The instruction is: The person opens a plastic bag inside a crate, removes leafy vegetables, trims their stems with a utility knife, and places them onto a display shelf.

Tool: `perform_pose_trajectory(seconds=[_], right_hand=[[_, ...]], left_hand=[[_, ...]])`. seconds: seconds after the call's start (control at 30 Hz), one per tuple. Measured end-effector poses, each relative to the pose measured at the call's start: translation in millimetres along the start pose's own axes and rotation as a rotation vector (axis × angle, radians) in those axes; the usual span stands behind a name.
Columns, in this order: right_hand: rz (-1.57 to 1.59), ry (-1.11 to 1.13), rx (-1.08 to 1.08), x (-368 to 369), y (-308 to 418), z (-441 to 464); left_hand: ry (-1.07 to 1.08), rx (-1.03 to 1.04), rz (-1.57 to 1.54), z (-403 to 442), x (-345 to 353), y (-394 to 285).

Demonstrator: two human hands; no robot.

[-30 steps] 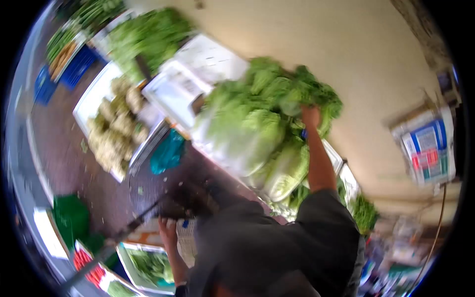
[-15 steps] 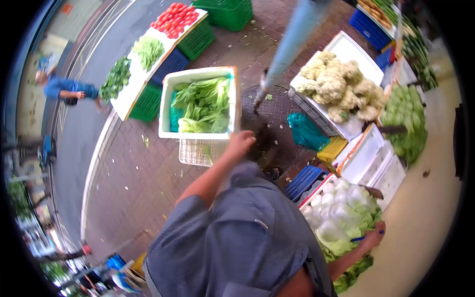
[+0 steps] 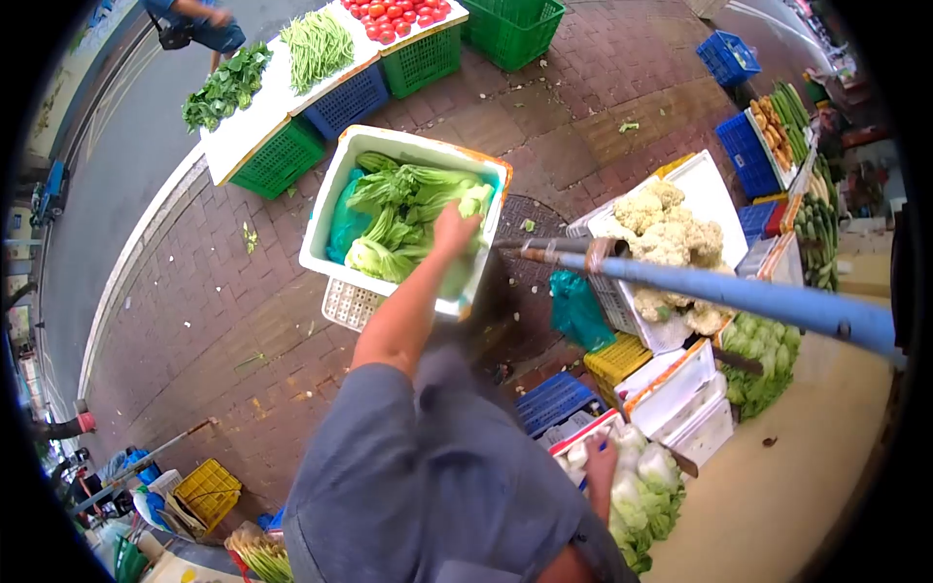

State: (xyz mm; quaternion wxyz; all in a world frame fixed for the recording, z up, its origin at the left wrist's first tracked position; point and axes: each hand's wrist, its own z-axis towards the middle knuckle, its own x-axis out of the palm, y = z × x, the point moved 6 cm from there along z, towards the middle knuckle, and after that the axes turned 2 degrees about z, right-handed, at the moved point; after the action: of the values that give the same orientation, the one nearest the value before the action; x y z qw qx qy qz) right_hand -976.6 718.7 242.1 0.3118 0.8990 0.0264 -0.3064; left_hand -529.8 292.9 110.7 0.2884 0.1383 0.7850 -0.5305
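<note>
My left hand (image 3: pixel 455 231) reaches into a white foam box (image 3: pixel 319 219), its fingers closed round the pale stem end of leafy greens (image 3: pixel 403 189). More greens and a teal plastic bag (image 3: pixel 347 222) lie in the box, which stands over a white slotted crate (image 3: pixel 350 303). My right hand (image 3: pixel 601 455) is low beside the pale cabbages (image 3: pixel 637 500), fingers loosely apart, with nothing visible in it. Something small and blue shows at its fingers.
A blue pole (image 3: pixel 758 291) crosses at the right, in front of a tray of cauliflower (image 3: pixel 671 238). Tomatoes (image 3: pixel 394 15) and green beans (image 3: pixel 316 49) lie at the top. A person (image 3: pixel 199 19) is at the upper left. A yellow crate (image 3: pixel 207 494) stands lower left.
The view has swung round. My left hand has moved from the foam box's edge into the greens and closed on them. My right hand has shifted to the cabbages' near side.
</note>
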Motion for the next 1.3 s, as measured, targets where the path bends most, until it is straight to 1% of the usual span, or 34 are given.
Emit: perform_pose_trajectory(seconds=[0.07,0.1,0.13,0.17,0.27,0.33,0.4,0.5,0.53,0.57,0.6,0.67,0.77,0.8,0.9,0.93,1.0,1.03,1.07,1.1,1.13,1.17,1.2,1.23,1.27,1.3], right_hand=[[-0.012,0.072,0.127,16.8,-15.2,-20.5],[-0.054,0.048,0.102,19.8,-15.4,-26.8],[-0.091,0.025,0.079,22.0,-16.7,-32.2],[-0.073,-0.026,0.125,23.8,-28.6,-33.3],[-0.055,-0.008,0.3,25.3,-48.5,-39.5],[-0.073,-0.028,0.272,28.0,-53.2,-38.2],[-0.081,-0.015,0.268,33.4,-45.5,-35.0],[-0.019,0.023,0.36,48.7,-19.1,-30.0],[-0.039,0.023,0.308,48.8,-30.4,-19.9],[-0.058,0.024,0.254,50.5,-58.0,-2.2],[-0.076,0.025,0.2,54.5,-51.7,3.7],[-0.038,0.042,0.22,56.2,-46.8,9.4],[-0.02,0.09,0.281,62.8,-10.4,10.0],[-0.02,0.116,0.305,66.7,-5.1,10.8],[0.003,0.235,0.24,86.3,12.6,16.5],[-0.022,0.3,0.214,93.8,19.7,20.1],[-0.067,0.427,0.164,108.6,36.6,27.0],[-0.096,0.491,0.049,121.8,56.2,27.8],[-0.124,0.524,-0.04,133.2,69.9,33.4],[-0.149,0.549,-0.128,143.2,85.4,40.0],[-0.115,0.557,-0.209,152.0,122.6,38.1],[-0.078,0.56,-0.279,157.6,159.3,31.9],[-0.042,0.588,-0.395,162.3,198.4,26.1],[-0.012,0.633,-0.432,159.5,246.0,14.8],[-0.016,0.642,-0.527,159.1,281.8,7.4],[-0.041,0.594,-0.761,155.1,316.9,-4.3]], left_hand=[[0.089,0.002,0.058,26.5,26.8,6.0],[0.17,-0.003,0.086,37.8,33.5,5.9],[0.194,-0.017,0.104,45.4,39.1,9.4],[0.218,-0.029,0.123,53.0,45.1,12.9],[0.288,-0.058,0.149,69.1,54.6,20.7],[0.326,-0.08,0.111,67.6,51.3,25.7],[0.306,-0.049,0.112,70.5,50.6,30.0],[0.308,-0.018,0.124,78.0,62.2,46.3],[0.296,-0.01,0.124,77.8,59.6,44.7],[0.283,0.0,0.126,78.1,56.0,43.0],[0.275,-0.01,0.049,77.9,51.1,43.0],[0.262,-0.032,-0.103,76.2,39.1,48.8],[0.199,-0.026,-0.287,82.4,16.0,62.8],[0.235,-0.05,-0.498,80.6,1.1,58.2],[0.347,-0.058,-0.846,60.0,-71.8,9.8],[0.398,-0.032,-0.815,52.7,-95.3,-4.7],[0.582,0.001,-1.252,30.1,-122.6,-38.0],[0.574,0.018,-1.221,17.0,-134.3,-54.1],[0.572,-0.012,-1.149,7.0,-130.3,-43.8],[0.553,-0.032,-1.101,-6.4,-129.7,-50.5],[0.54,-0.054,-1.05,-18.6,-128.1,-59.3],[0.605,-0.042,-1.053,-32.6,-126.4,-67.1],[0.676,-0.036,-1.056,-47.9,-121.8,-74.2],[0.744,-0.024,-1.061,-58.1,-116.3,-82.9],[0.828,-0.016,-1.051,-66.7,-109.7,-91.2],[0.913,-0.018,-1.041,-78.7,-104.1,-95.3]])
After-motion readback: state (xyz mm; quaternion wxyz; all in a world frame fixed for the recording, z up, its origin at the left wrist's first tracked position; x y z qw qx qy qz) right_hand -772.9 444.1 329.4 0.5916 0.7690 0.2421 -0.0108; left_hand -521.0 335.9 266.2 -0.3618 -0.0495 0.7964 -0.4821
